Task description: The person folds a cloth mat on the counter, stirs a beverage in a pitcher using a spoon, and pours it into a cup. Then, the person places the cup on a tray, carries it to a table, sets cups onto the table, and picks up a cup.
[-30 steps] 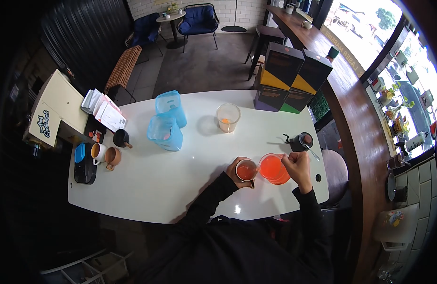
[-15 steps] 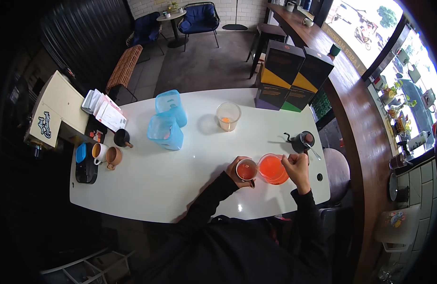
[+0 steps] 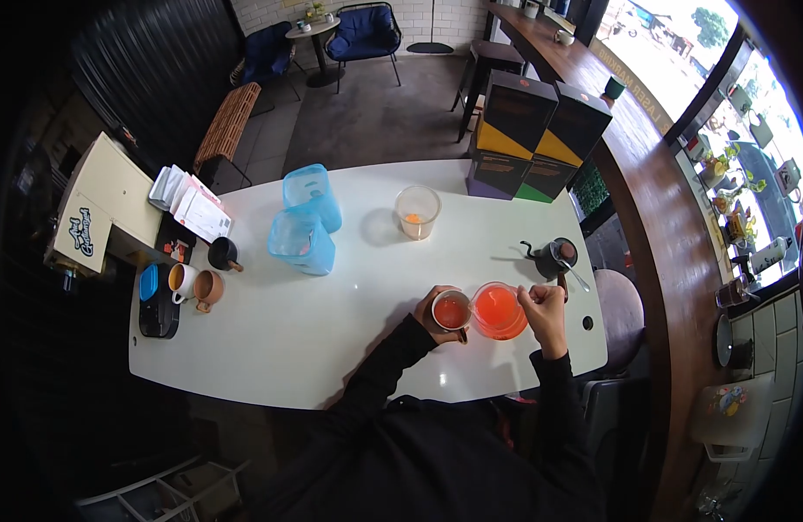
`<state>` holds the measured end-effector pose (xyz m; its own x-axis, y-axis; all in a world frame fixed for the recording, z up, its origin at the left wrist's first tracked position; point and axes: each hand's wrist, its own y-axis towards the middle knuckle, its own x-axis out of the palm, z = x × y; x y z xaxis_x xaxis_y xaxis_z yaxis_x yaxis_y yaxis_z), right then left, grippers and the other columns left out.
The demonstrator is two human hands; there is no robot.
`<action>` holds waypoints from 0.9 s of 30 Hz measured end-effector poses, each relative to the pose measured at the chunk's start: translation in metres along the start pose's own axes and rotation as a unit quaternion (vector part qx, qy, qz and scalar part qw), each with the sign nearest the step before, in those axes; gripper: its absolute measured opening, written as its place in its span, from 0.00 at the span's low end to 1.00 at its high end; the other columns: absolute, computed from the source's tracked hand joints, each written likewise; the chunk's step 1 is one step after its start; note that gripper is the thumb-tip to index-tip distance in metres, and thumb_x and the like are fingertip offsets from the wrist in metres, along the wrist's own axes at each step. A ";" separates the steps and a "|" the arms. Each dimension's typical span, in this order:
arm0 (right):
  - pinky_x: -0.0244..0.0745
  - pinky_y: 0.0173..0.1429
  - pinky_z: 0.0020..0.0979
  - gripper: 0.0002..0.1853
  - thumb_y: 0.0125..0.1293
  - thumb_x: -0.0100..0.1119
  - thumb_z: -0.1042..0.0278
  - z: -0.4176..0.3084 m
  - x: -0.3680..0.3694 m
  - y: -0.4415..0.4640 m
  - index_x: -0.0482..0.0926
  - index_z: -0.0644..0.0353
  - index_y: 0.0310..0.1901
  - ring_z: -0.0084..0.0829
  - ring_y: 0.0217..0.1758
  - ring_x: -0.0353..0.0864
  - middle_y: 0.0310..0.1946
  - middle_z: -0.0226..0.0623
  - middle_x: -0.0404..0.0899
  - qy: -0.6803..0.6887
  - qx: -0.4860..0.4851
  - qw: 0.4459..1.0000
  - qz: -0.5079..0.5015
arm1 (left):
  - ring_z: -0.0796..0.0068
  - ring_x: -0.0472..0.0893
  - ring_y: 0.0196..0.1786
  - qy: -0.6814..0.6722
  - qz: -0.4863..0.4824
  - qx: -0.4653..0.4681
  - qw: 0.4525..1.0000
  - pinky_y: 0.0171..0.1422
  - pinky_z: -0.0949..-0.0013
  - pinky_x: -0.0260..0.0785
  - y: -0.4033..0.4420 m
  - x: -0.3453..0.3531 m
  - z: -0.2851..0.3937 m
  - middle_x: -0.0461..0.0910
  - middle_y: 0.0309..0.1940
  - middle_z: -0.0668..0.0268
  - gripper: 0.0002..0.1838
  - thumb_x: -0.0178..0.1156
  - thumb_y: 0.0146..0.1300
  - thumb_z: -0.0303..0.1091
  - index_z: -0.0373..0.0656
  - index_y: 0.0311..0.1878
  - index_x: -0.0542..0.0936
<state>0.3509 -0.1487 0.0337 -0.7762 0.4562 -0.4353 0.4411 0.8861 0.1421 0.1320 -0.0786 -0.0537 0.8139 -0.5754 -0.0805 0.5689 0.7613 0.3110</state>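
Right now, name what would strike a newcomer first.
The bright red-orange liquid in the clear jug, in the right hand, stands out first, beside the cup in the left hand. Next come two blue containers on the white table's left half, then dark boxes stacked far right.

A café, it seems: blue chairs (image 3: 364, 35) flank a small table (image 3: 319, 30), and stools (image 3: 497, 55) stand by a bar (image 3: 634, 157) along the window (image 3: 671, 39).

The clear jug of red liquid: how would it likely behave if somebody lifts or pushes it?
The clear jug is probably weighted by the red liquid inside. Being open at the top, it may spill if pushed suddenly. Its round form looks stiff; whether it is fragile glass or plastic, I cannot tell.
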 end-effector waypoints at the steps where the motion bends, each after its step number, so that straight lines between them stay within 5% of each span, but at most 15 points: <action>1: 0.44 0.21 0.25 0.23 0.60 0.63 0.71 0.002 0.001 0.000 0.65 0.64 0.10 0.12 0.15 0.52 0.09 0.20 0.59 0.001 -0.003 1.000 -0.002 | 0.73 0.82 0.45 0.015 0.002 0.006 1.000 0.52 0.68 0.76 0.000 0.000 -0.006 0.81 0.43 0.66 0.40 0.81 0.38 0.38 0.42 0.55 0.70; 8: 0.45 0.22 0.24 0.24 0.62 0.62 0.72 0.019 -0.001 -0.009 0.64 0.58 0.11 0.11 0.17 0.53 0.12 0.18 0.61 0.096 0.059 0.994 0.014 | 0.72 0.82 0.45 0.042 0.031 0.021 0.998 0.52 0.68 0.76 -0.003 0.002 -0.011 0.80 0.44 0.64 0.38 0.80 0.39 0.36 0.44 0.55 0.71; 14: 0.50 0.25 0.21 0.21 0.65 0.61 0.73 0.039 -0.004 -0.020 0.67 0.59 0.14 0.11 0.19 0.58 0.14 0.20 0.66 0.199 0.084 0.975 0.058 | 0.61 0.82 0.50 0.115 0.065 0.070 0.989 0.55 0.64 0.76 -0.002 -0.010 0.002 0.80 0.46 0.61 0.42 0.82 0.30 0.35 0.44 0.55 0.73; 19: 0.52 0.26 0.21 0.19 0.66 0.60 0.72 0.041 -0.002 -0.027 0.72 0.61 0.16 0.11 0.20 0.60 0.15 0.21 0.68 0.221 0.101 0.965 0.102 | 0.58 0.81 0.51 0.212 0.081 0.191 0.955 0.56 0.62 0.75 0.004 -0.026 0.007 0.80 0.48 0.61 0.39 0.80 0.31 0.33 0.45 0.53 0.75; 27: 0.54 0.28 0.20 0.16 0.66 0.59 0.70 0.063 0.006 -0.035 0.77 0.64 0.20 0.12 0.20 0.62 0.17 0.23 0.73 0.237 0.120 0.958 0.111 | 0.62 0.82 0.49 0.168 0.092 0.072 0.979 0.56 0.63 0.76 -0.009 -0.035 0.011 0.81 0.45 0.63 0.40 0.79 0.28 0.30 0.45 0.53 0.74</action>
<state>0.3595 -0.1818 -0.0295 -0.7436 0.6673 0.0426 0.6655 0.7447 -0.0496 0.0965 -0.0687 -0.0429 0.9072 -0.2834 -0.3109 0.4069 0.7786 0.4778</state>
